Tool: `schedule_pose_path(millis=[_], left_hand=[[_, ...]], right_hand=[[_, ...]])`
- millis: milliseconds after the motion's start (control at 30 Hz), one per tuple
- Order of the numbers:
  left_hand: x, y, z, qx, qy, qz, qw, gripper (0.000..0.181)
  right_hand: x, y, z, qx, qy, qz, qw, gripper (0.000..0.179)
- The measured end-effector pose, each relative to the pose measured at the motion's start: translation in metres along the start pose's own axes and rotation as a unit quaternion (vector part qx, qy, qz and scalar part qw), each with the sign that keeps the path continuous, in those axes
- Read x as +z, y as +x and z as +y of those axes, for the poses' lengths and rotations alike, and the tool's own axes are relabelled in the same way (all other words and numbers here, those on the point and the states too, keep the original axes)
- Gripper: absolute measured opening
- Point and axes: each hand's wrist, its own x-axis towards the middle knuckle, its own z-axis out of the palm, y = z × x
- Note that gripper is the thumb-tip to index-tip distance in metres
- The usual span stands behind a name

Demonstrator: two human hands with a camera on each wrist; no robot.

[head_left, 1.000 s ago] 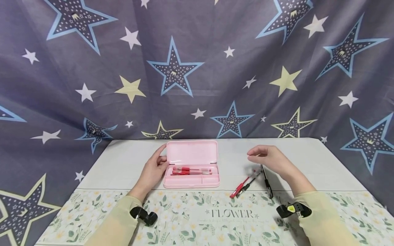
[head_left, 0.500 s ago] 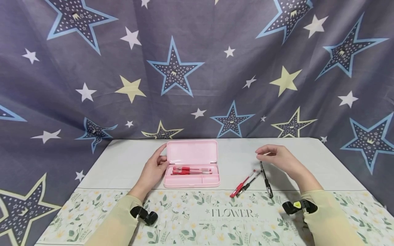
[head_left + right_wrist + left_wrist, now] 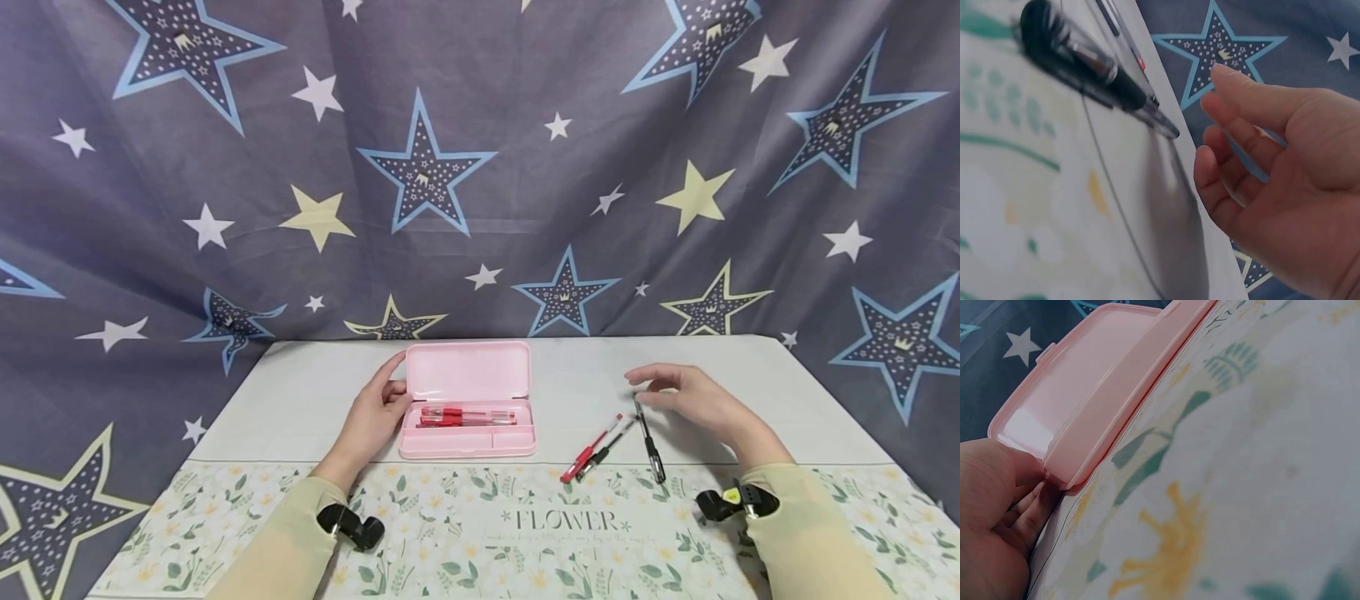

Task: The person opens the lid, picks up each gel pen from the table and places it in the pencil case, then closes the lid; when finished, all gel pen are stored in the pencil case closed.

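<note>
Right grip (image 3: 693, 400) is empty: fingers spread and loosely bent, thumb apart. Change over the last second: it's moved right, away from above the left-hand two loose pens, and now hangs at the far end of the right-hand black pen (image 3: 649, 446). Fingers opened wider and dipped a bit too. Right wrist view shows a gap to that pen, so no contact yet. My read: it's lining up on this pen; pick not made.

Black pen lies on the counter (image 3: 570, 375), far end toward the fingers, near end past the seam onto the floral print (image 3: 450, 525). Hasn't shifted. Just left of it: second black pen (image 3: 595, 461) and loose red pen (image 3: 583, 461), side by side, slanted, near ends close together. Same spots as before.

Further left: pink pencil case (image 3: 442, 439), lid (image 3: 468, 371) up, red pens (image 3: 450, 417) in the long back compartment; exact count unclear. No pen added in this stretch, so three remain outside.

Left grip (image 3: 371, 417) stays at the case's left end, touching it. Can't tell if it pinches or just steadies. Star curtain (image 3: 495, 83) behind.
</note>
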Motion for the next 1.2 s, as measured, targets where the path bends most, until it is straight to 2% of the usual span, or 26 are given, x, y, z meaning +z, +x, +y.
schedule_pose_path(millis=[267,433,533,800,1033,1200], left_hand=[[0.000,0.000,0.000,0.001,-0.006,0.000,1.0000,0.074],[0.000,0.000,0.000,0.000,-0.008,0.000,1.0000,0.074],[0.000,0.000,0.000,-0.001,-0.008,0.000,1.0000,0.074],[0.000,-0.001,0.000,-0.002,-0.013,0.001,0.9999,0.074],[0.000,-0.001,0.000,-0.006,-0.011,0.001,0.9999,0.074],[0.000,-0.001,0.000,-0.004,-0.008,0.002,1.0000,0.074]], right_hand=[[-0.001,0.000,0.012,-0.014,0.010,-0.040,0.9990,0.041],[0.001,0.000,0.014,-0.026,0.012,-0.049,0.9984,0.042],[0.002,0.000,0.015,-0.031,0.002,-0.052,0.9982,0.041],[0.000,0.001,0.016,-0.013,-0.044,-0.049,0.9977,0.039],[-0.001,0.000,0.018,-0.028,-0.081,-0.045,0.9953,0.040],[-0.003,-0.002,0.019,-0.019,-0.094,-0.045,0.9944,0.040]])
